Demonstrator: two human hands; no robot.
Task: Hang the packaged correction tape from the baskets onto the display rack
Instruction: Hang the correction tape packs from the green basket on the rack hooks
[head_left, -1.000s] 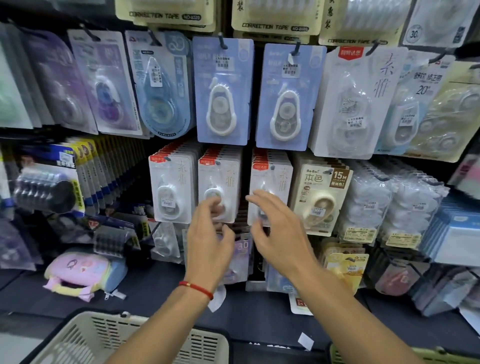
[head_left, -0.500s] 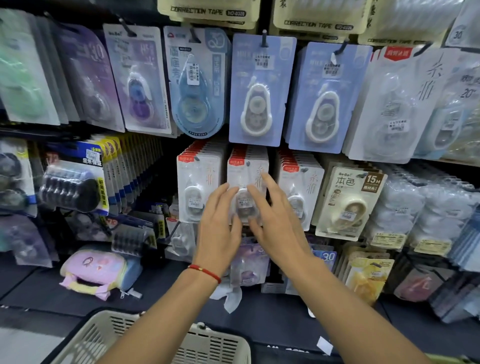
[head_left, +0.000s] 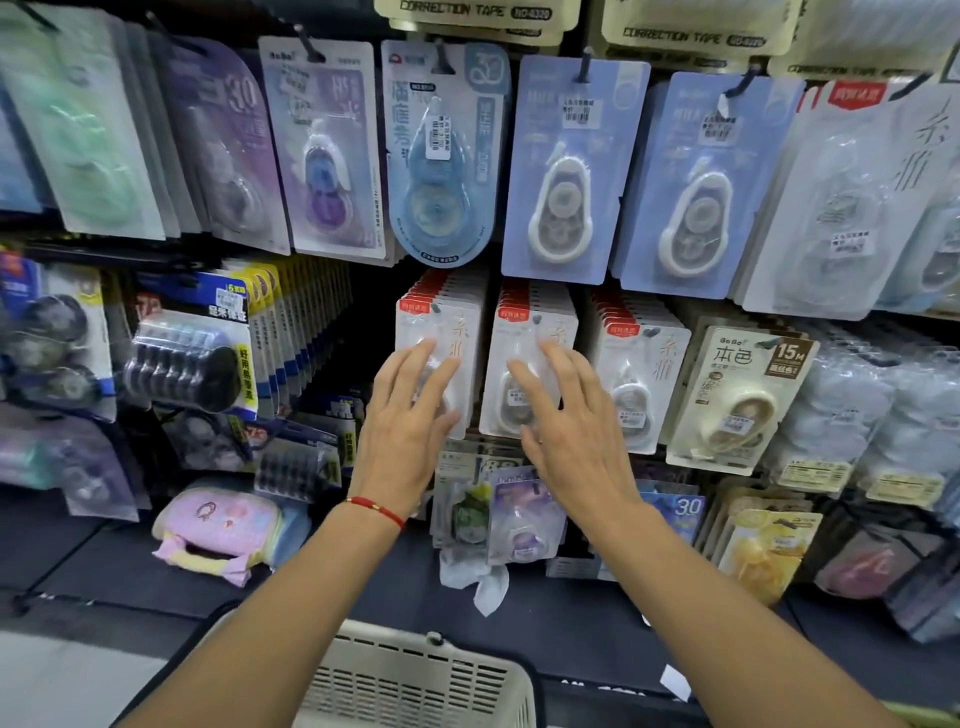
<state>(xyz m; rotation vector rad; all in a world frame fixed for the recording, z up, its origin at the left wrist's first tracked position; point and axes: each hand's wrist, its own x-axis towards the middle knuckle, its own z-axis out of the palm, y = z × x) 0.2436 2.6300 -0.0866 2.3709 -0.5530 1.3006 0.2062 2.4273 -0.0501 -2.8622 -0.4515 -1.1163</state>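
Hands (head_left: 488, 421) flat on packs (head_left: 535, 332) (basket (head_left: 415, 675) below)

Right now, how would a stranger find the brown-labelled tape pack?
Start at the two hanging blue cards, then drop to the row below. Right of three white red-topped stacks hangs the brown-labelled pack: beige card, brown 15M corner.

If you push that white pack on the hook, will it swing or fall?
The white pack under the right hand would probably swing, since it hangs from a hook. It looks like thin card and clear plastic, so likely light and slightly bendy. Packs stacked behind should stop it moving far.
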